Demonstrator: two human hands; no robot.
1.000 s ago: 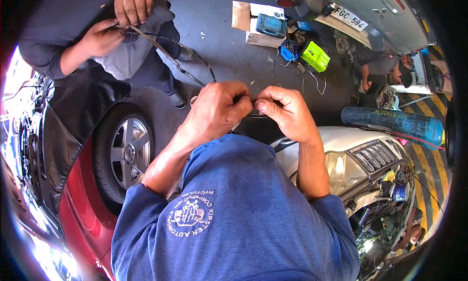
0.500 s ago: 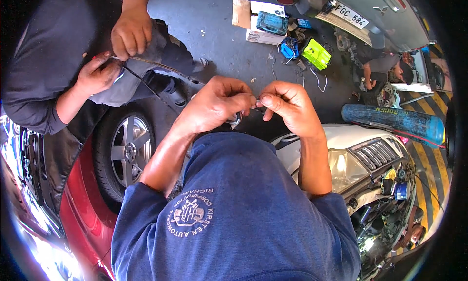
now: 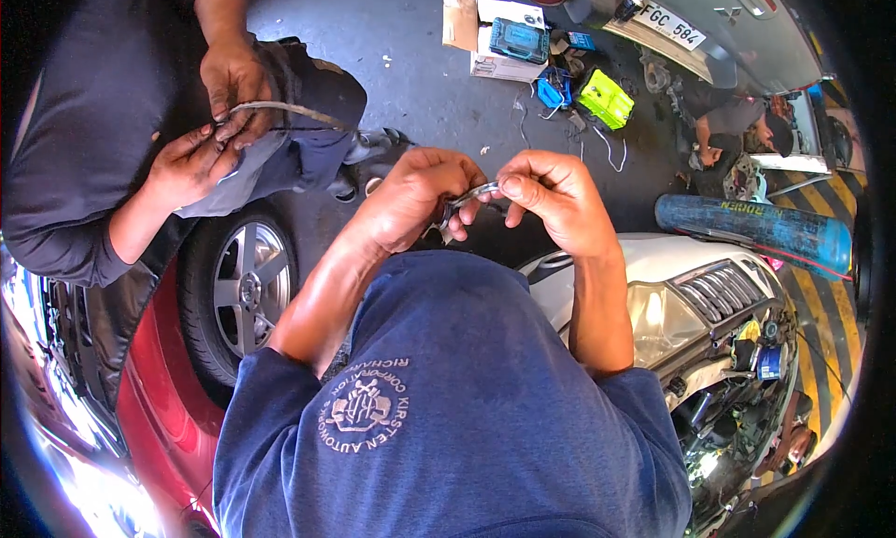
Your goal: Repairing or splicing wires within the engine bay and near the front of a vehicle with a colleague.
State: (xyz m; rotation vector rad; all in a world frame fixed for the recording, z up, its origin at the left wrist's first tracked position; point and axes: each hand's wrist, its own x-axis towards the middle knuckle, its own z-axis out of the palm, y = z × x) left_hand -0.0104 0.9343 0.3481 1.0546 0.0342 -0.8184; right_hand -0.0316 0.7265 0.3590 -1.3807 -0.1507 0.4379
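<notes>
A short, thin, shiny curved strip [image 3: 474, 195] spans the gap between my two hands; its exact kind is not clear. My left hand [image 3: 417, 200] is closed around its left end, the fingers curled and hiding part of it. The other end is pinched between thumb and forefinger of my right hand [image 3: 558, 202]. Both hands are held up close together in front of my body. To the left, a co-worker's hands [image 3: 222, 132] hold a long, thin, bent strip [image 3: 297, 111], apart from mine.
A red car's wheel [image 3: 250, 291] is at the left. On the right are a white car front with a headlight [image 3: 658, 323] and a blue cylinder [image 3: 747, 232]. Farther off, an open carton [image 3: 504, 64] and a bright yellow-green case [image 3: 607, 99] lie on the floor; another person crouches beyond.
The shiny strip has turned and now shows stretched between my fingers; my left hand's fingers have curled under it. The co-worker's hands and long strip have shifted, the strip now arching to the right.
</notes>
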